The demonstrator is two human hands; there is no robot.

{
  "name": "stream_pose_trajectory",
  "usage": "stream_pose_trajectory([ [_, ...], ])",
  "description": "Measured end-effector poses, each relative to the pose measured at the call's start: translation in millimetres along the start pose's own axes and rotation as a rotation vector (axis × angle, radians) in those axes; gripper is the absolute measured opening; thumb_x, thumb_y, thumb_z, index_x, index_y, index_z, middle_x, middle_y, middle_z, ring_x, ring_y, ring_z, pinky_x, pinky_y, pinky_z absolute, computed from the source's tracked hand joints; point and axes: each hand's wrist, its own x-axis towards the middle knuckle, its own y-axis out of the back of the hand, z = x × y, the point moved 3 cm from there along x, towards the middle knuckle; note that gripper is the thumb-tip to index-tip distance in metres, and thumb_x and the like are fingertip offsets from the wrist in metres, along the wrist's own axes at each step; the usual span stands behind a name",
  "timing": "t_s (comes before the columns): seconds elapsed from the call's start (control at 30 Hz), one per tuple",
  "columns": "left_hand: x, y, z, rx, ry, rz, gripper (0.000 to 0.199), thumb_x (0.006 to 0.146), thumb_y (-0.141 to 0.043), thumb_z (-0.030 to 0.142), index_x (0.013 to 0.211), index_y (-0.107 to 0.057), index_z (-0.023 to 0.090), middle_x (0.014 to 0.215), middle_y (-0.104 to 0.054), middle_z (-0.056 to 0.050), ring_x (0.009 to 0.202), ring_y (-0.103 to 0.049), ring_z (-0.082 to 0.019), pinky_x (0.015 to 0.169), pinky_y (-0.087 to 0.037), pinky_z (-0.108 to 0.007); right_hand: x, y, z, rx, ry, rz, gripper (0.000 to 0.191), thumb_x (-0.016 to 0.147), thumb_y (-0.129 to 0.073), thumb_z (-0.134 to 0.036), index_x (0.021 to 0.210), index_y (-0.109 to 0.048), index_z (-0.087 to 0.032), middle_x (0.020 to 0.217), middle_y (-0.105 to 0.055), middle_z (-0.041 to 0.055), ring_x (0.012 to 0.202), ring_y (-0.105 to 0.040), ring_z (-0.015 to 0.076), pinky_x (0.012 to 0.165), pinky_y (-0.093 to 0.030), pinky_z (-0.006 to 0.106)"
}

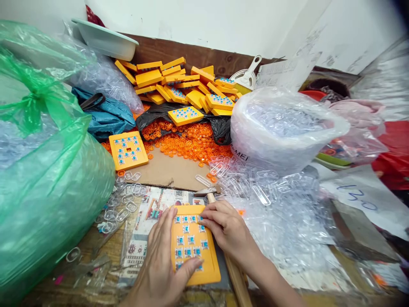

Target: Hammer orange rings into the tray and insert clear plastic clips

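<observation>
A yellow plastic panel (211,264), set with rows of small blue-and-clear pieces, lies in front of me. My left hand (164,260) steadies it, fingers stretched along its left edge and thumb across its lower face. At the panel's top right corner, my right hand (223,226) is pinched on a small blue-and-clear piece (200,218), partly hidden by the fingertips. Under my right wrist lies a hammer; its wooden handle (237,279) runs along the panel's right side and its metal head (205,192) is just beyond.
Yellow panels (148,78) are heaped at the back over loose orange rings (185,143). One panel (128,150) lies apart at left. A green bag (54,187) bulges on the left. On the right stand a white sack (277,149) and scattered clear plastic pieces (281,213).
</observation>
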Motion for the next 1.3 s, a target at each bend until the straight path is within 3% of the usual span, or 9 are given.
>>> stream_pose_trajectory([
  [0.17,2.6,2.8,2.8,-0.01,0.034,0.028,0.079,0.085,-0.058,0.039,0.148,-0.011,0.027,0.146,-0.04,-0.016,0.136,-0.035,-0.035,0.105,-0.038,-0.06,-2.8,-1.8,-4.9,-0.143,0.058,-0.046,0.018,0.085,-0.054,-0.004,0.085,-0.069,-0.014,0.086,-0.068,0.0078,0.081,-0.06,0.0209,0.072,-0.053,0.035],
  [0.33,3.4,4.3,-1.2,0.035,-0.027,-0.065,0.085,0.085,-0.059,0.041,0.149,-0.005,0.026,0.147,-0.038,-0.018,0.136,-0.036,-0.035,0.102,-0.043,-0.058,0.5,-3.8,-11.5,-0.302,0.085,-0.118,0.02,0.083,-0.051,-0.002,0.082,-0.067,-0.013,0.083,-0.066,0.0093,0.076,-0.061,0.0239,0.065,-0.049,0.036],
  [0.5,3.0,5.8,-4.4,0.045,-0.027,-0.072,0.087,0.084,-0.061,0.041,0.149,-0.006,0.025,0.147,-0.04,-0.019,0.135,-0.038,-0.036,0.102,-0.043,-0.057,10.4,0.0,-19.4,-0.392,0.107,-0.193,0.025,0.073,-0.049,0.005,0.07,-0.063,-0.016,0.073,-0.062,0.0042,0.063,-0.056,0.0174,0.057,-0.041,0.028],
  [0.67,5.1,7.0,-2.4,0.038,-0.039,-0.082,0.089,0.083,-0.062,0.042,0.149,-0.005,0.024,0.147,-0.039,-0.019,0.135,-0.037,-0.036,0.102,-0.043,-0.057,18.3,0.1,-19.9,-0.416,0.062,-0.213,0.026,0.071,-0.052,0.004,0.059,-0.059,-0.018,0.066,-0.06,0.0012,0.059,-0.052,0.0151,0.053,-0.033,0.027],
  [0.87,1.8,3.2,-4.0,0.023,-0.015,-0.018,0.085,0.083,-0.063,0.039,0.149,-0.011,0.024,0.146,-0.04,-0.019,0.135,-0.038,-0.036,0.104,-0.041,-0.058,21.1,0.0,-15.9,-0.379,0.025,-0.209,0.025,0.073,-0.059,0.0,0.057,-0.062,-0.018,0.065,-0.06,0.0001,0.061,-0.056,0.0146,0.054,-0.038,0.026],
  [1.0,4.2,7.7,-4.6,0.012,-0.007,-0.021,0.08,0.084,-0.061,0.04,0.147,-0.015,0.025,0.145,-0.043,-0.017,0.134,-0.041,-0.034,0.102,-0.044,-0.054,5.0,4.4,-13.8,-0.323,0.0,-0.093,0.017,0.082,-0.06,-0.011,0.071,-0.07,-0.021,0.076,-0.064,0.0013,0.069,-0.062,0.0152,0.061,-0.049,0.025],
  [1.13,44.5,30.7,6.6,0.088,-0.007,0.088,0.057,0.091,-0.049,0.041,0.141,-0.031,0.019,0.139,-0.051,-0.016,0.129,-0.047,-0.03,0.1,-0.047,-0.051,-35.9,11.6,-9.6,-0.314,-0.052,0.079,0.027,0.092,-0.044,-0.015,0.114,-0.061,-0.017,0.107,-0.064,0.0123,0.092,-0.066,0.0214,0.073,-0.056,0.032],
  [1.2,81.7,38.7,12.3,0.163,-0.049,0.133,0.042,0.094,-0.043,0.035,0.131,-0.045,0.014,0.131,-0.058,-0.016,0.122,-0.054,-0.026,0.101,-0.047,-0.044,-57.3,11.4,-4.8,-0.322,-0.091,0.103,0.037,0.094,-0.045,-0.022,0.13,-0.047,-0.018,0.11,-0.064,0.0125,0.094,-0.068,0.0213,0.071,-0.059,0.03],
  [1.3,144.7,34.9,8.8,0.229,-0.063,0.134,0.029,0.092,-0.045,0.018,0.116,-0.058,0.012,0.122,-0.063,-0.014,0.115,-0.058,-0.023,0.102,-0.045,-0.042,-77.5,1.9,1.3,-0.303,-0.146,0.08,0.051,0.094,-0.046,-0.033,0.142,-0.033,-0.022,0.114,-0.066,0.0106,0.095,-0.07,0.0222,0.065,-0.061,0.027],
])
